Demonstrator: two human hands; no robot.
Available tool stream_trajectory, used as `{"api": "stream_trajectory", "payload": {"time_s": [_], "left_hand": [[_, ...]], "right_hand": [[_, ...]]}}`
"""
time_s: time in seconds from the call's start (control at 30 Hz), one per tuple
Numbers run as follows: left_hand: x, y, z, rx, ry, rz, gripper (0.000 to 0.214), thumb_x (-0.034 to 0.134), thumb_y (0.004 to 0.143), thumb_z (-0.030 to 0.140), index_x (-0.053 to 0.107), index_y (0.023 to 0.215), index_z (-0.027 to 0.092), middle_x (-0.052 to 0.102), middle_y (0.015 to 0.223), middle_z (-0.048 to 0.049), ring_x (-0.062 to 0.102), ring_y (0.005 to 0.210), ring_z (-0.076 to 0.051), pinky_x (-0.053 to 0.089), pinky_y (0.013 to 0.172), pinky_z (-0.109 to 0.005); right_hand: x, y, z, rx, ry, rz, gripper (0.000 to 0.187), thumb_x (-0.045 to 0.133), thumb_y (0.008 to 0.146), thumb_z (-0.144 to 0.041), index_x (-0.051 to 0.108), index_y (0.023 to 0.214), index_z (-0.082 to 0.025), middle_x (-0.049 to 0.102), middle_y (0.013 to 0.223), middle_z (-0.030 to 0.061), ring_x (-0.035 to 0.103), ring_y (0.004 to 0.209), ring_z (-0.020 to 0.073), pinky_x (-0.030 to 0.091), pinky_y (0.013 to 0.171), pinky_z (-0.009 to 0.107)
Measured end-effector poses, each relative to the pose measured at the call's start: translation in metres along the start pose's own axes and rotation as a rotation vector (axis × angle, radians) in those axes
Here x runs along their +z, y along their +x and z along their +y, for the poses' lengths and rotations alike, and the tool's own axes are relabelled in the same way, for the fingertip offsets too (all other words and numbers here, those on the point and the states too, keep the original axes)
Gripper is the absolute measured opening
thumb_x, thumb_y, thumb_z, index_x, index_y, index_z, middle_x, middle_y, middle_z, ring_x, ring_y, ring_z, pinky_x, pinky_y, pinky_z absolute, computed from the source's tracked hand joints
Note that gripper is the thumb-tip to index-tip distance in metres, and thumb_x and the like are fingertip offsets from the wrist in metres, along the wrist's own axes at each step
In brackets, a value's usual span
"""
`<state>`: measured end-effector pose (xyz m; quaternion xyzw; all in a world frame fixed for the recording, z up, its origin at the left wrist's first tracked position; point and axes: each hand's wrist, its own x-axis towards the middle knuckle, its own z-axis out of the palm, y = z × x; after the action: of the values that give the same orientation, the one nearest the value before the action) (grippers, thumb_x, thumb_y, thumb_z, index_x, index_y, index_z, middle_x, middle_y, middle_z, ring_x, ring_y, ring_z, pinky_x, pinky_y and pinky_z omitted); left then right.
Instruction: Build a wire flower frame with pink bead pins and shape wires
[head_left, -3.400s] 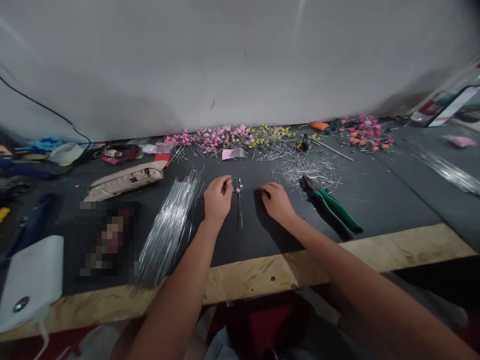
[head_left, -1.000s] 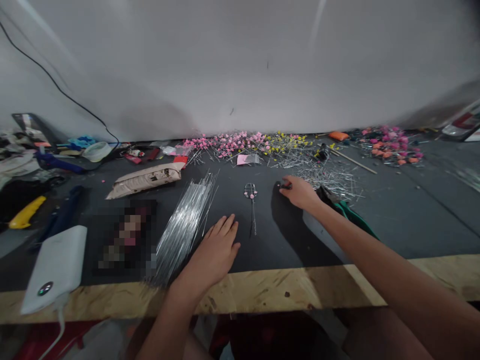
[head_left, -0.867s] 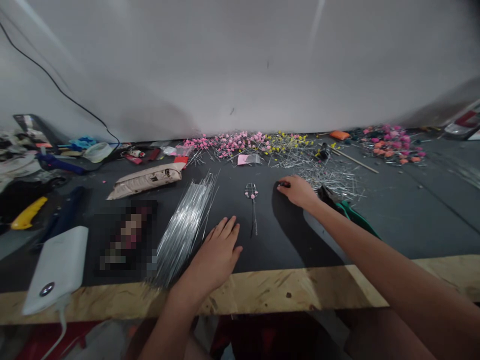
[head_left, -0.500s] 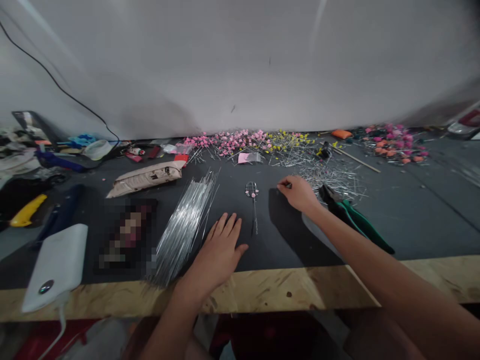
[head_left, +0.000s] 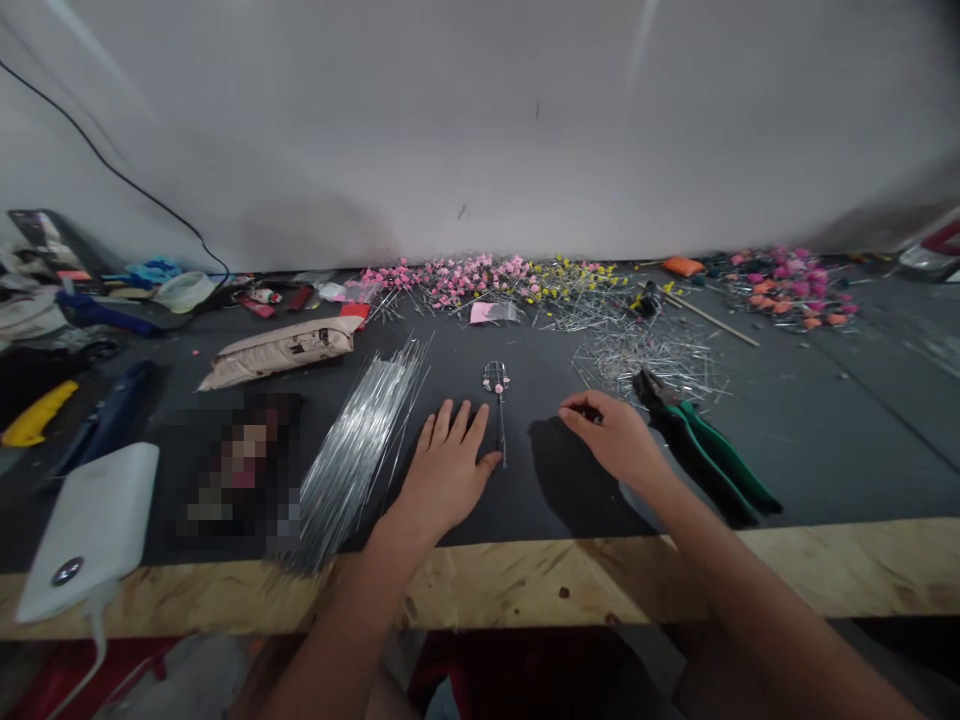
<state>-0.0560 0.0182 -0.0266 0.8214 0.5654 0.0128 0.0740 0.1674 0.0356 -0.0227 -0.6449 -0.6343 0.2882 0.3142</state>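
My left hand [head_left: 448, 468] lies flat on the dark mat, fingers stretched out, holding nothing. Its thumb tip is right beside the stem of a small wire piece with pink beads [head_left: 496, 381]. To the left of that hand lies a bundle of thin silver wires [head_left: 360, 443]. My right hand [head_left: 613, 436] hovers just above the mat with thumb and forefinger pinched on something tiny that I cannot make out. Green-handled pliers [head_left: 699, 450] lie just right of it.
Pink and yellow beaded pins [head_left: 480, 279] and loose wire pins [head_left: 651, 352] litter the back of the mat. A tan packet [head_left: 277, 349], a white power bank [head_left: 84, 530] and assorted tools lie left. The wooden table edge [head_left: 525, 585] runs in front.
My right hand has pulled back from the loose pins toward me, fingers still pinched. My left hand slid forward a little, its thumb now next to the wire piece's stem.
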Motion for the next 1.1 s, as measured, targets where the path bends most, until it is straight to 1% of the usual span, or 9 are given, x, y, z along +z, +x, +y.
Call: {"api": "stream_trajectory", "payload": {"time_s": [0.1, 0.23, 0.4, 0.5, 0.63, 0.77, 0.87, 0.97, 1.1], "left_hand": [[0.003, -0.009, 0.002, 0.008, 0.017, 0.035, 0.052, 0.030, 0.090, 0.042, 0.030, 0.138, 0.019, 0.032, 0.143, -0.0116, 0.016, 0.135, -0.030, 0.022, 0.106, -0.050], [0.008, -0.031, 0.005, 0.026, 0.031, 0.040, 0.052, 0.030, 0.090, 0.044, 0.032, 0.136, 0.022, 0.030, 0.144, -0.0112, 0.016, 0.135, -0.031, 0.024, 0.105, -0.051], [0.011, -0.046, 0.007, 0.037, 0.045, 0.050, 0.050, 0.031, 0.090, 0.043, 0.034, 0.136, 0.022, 0.030, 0.144, -0.0108, 0.016, 0.135, -0.031, 0.025, 0.104, -0.052], [0.011, -0.044, 0.004, 0.037, 0.041, 0.066, 0.052, 0.030, 0.090, 0.044, 0.031, 0.137, 0.020, 0.031, 0.144, -0.0100, 0.014, 0.135, -0.030, 0.025, 0.104, -0.051], [0.010, -0.030, -0.001, 0.023, 0.013, 0.081, 0.054, 0.030, 0.090, 0.044, 0.031, 0.137, 0.018, 0.032, 0.143, -0.0099, 0.014, 0.135, -0.030, 0.024, 0.105, -0.051], [0.006, -0.013, -0.003, -0.035, -0.019, 0.061, 0.057, 0.031, 0.089, 0.043, 0.031, 0.136, 0.011, 0.034, 0.142, -0.0120, 0.015, 0.135, -0.031, 0.024, 0.106, -0.048], [0.003, -0.006, -0.002, -0.061, -0.017, 0.051, 0.057, 0.032, 0.089, 0.042, 0.032, 0.135, 0.007, 0.034, 0.141, -0.0133, 0.015, 0.135, -0.031, 0.023, 0.107, -0.047], [0.005, -0.013, 0.001, -0.068, -0.001, 0.073, 0.056, 0.030, 0.090, 0.042, 0.033, 0.134, 0.008, 0.035, 0.141, -0.0139, 0.015, 0.135, -0.030, 0.023, 0.107, -0.048], [0.011, -0.033, 0.008, -0.076, 0.031, 0.106, 0.055, 0.028, 0.090, 0.044, 0.033, 0.135, 0.011, 0.034, 0.141, -0.0145, 0.017, 0.135, -0.030, 0.023, 0.106, -0.050]], "right_hand": [[-0.003, -0.005, 0.002, 0.031, 0.014, -0.008, 0.017, 0.052, 0.077, -0.033, 0.064, 0.080, -0.022, 0.065, 0.072, 0.0008, 0.057, 0.064, 0.0161, 0.040, 0.057, 0.025], [-0.003, -0.009, 0.003, 0.077, 0.016, -0.020, 0.017, 0.053, 0.077, -0.034, 0.064, 0.081, -0.022, 0.065, 0.073, 0.0005, 0.057, 0.064, 0.0162, 0.040, 0.057, 0.026], [0.000, -0.008, 0.003, 0.073, 0.041, -0.059, 0.015, 0.054, 0.076, -0.033, 0.064, 0.080, -0.022, 0.066, 0.076, 0.0006, 0.059, 0.069, 0.0170, 0.042, 0.061, 0.026], [0.003, -0.009, 0.004, 0.084, 0.042, -0.061, 0.015, 0.054, 0.076, -0.033, 0.064, 0.080, -0.023, 0.066, 0.077, 0.0000, 0.059, 0.070, 0.0169, 0.042, 0.062, 0.027], [0.006, -0.009, 0.005, 0.089, 0.037, -0.053, 0.016, 0.054, 0.076, -0.034, 0.064, 0.081, -0.023, 0.066, 0.076, 0.0003, 0.059, 0.068, 0.0174, 0.042, 0.061, 0.027], [0.009, -0.005, 0.008, 0.085, 0.007, -0.009, 0.017, 0.054, 0.076, -0.034, 0.065, 0.081, -0.023, 0.067, 0.079, 0.0011, 0.059, 0.070, 0.0178, 0.041, 0.062, 0.028], [0.011, -0.001, 0.011, 0.066, -0.003, 0.020, 0.017, 0.055, 0.075, -0.034, 0.065, 0.082, -0.022, 0.067, 0.081, 0.0015, 0.059, 0.073, 0.0177, 0.041, 0.064, 0.028], [0.013, 0.001, 0.013, 0.066, -0.020, 0.028, 0.017, 0.055, 0.075, -0.034, 0.065, 0.081, -0.022, 0.066, 0.078, 0.0012, 0.058, 0.071, 0.0175, 0.041, 0.063, 0.028], [0.014, 0.003, 0.014, 0.091, -0.051, 0.015, 0.015, 0.056, 0.074, -0.033, 0.065, 0.081, -0.023, 0.065, 0.074, 0.0001, 0.057, 0.067, 0.0169, 0.040, 0.059, 0.027]]}}
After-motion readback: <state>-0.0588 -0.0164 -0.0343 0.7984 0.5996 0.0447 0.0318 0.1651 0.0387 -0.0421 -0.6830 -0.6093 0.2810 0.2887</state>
